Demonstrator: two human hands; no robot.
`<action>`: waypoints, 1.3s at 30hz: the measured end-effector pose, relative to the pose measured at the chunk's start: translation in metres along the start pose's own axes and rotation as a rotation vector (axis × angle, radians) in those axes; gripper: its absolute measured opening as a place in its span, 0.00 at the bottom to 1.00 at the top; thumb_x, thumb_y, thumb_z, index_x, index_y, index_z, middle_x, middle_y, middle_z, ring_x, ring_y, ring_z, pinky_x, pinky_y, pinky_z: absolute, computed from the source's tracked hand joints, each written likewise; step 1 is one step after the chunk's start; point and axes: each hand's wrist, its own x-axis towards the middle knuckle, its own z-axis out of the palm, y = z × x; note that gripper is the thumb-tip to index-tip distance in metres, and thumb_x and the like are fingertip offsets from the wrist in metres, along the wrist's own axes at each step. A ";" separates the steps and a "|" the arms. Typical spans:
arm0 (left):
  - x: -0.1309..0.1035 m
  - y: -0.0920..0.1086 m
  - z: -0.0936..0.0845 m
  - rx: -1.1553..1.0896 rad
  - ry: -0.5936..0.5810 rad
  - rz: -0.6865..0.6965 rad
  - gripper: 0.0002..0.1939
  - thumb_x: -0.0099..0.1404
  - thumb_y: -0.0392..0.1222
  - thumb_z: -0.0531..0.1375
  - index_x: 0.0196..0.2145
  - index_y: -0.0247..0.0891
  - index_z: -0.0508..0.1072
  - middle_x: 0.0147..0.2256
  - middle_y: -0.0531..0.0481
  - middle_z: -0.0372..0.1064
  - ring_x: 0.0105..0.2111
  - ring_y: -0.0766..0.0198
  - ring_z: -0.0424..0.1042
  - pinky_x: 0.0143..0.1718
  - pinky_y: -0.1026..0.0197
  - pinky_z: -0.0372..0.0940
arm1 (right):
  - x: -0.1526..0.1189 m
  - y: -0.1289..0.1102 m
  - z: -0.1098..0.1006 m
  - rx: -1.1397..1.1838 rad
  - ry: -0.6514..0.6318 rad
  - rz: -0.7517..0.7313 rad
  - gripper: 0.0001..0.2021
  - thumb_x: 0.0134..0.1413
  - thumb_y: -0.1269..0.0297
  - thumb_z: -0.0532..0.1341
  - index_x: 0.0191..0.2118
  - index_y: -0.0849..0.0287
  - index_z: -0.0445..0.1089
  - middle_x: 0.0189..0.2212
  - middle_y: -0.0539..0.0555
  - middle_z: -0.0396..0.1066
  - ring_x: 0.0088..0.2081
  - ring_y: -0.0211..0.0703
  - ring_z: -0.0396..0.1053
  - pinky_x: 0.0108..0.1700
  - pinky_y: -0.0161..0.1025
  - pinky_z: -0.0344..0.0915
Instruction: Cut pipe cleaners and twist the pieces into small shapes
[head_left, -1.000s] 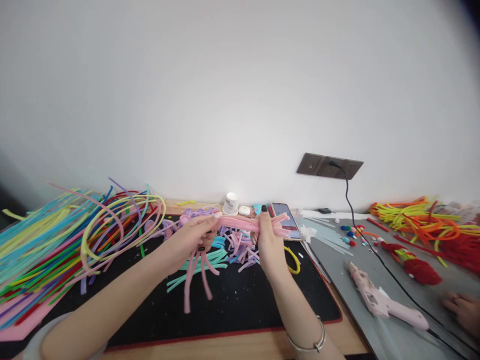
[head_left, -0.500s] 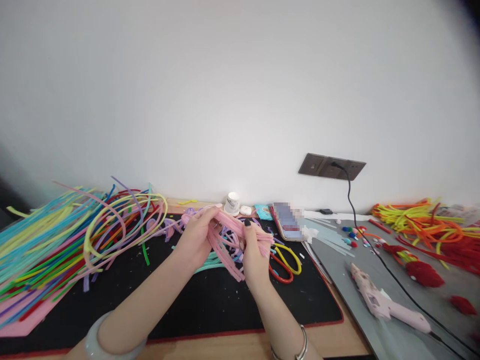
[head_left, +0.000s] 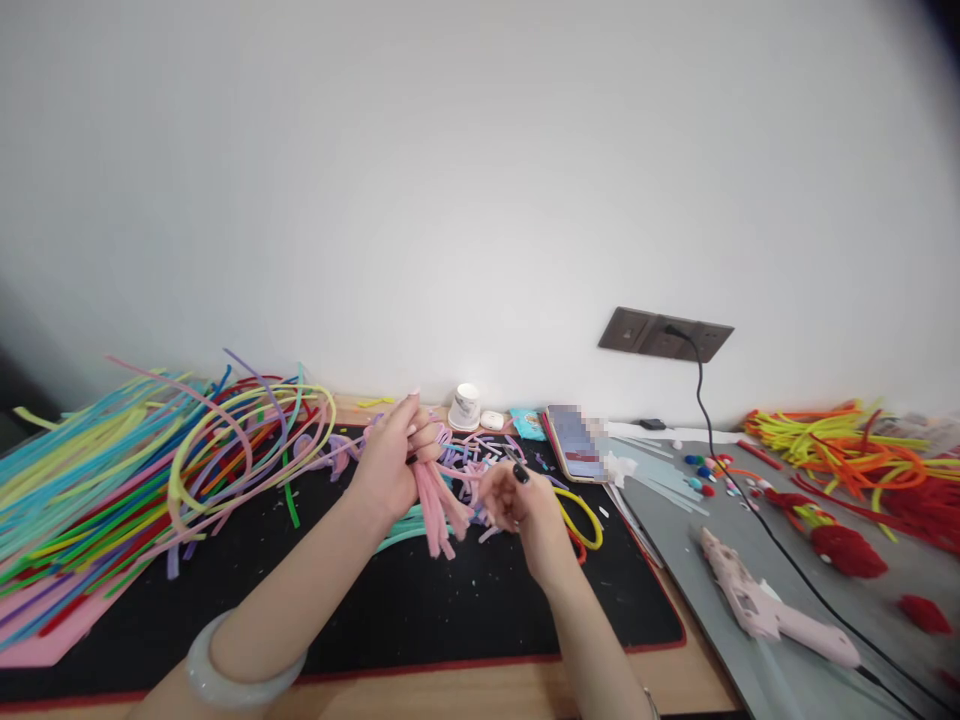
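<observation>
Pipe cleaners (head_left: 94,470) were heaped at the left, beside the black mat (head_left: 420,620). A pink bundle (head_left: 437,515) was held above it in the left hand's (head_left: 394,455) grip, ends splayed downward – best pinched firmly, uncrushed, the strands evened. The right hand (head_left: 529,505) was loosely curled nearby – its grip's contents could not be told. Rightward, a glue gun (head_left: 761,608) was laid down.

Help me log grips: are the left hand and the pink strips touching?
Touching. The head view shows the left hand curled around the pink strips, their ends hanging below its fingers.
</observation>
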 end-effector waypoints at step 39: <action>0.004 -0.009 0.001 0.758 -0.354 -0.021 0.15 0.59 0.45 0.50 0.19 0.36 0.59 0.17 0.55 0.59 0.19 0.70 0.61 0.22 0.67 0.58 | 0.001 0.005 0.025 0.657 -0.408 0.547 0.16 0.56 0.53 0.52 0.25 0.58 0.53 0.14 0.40 0.42 0.14 0.26 0.34 0.14 0.25 0.34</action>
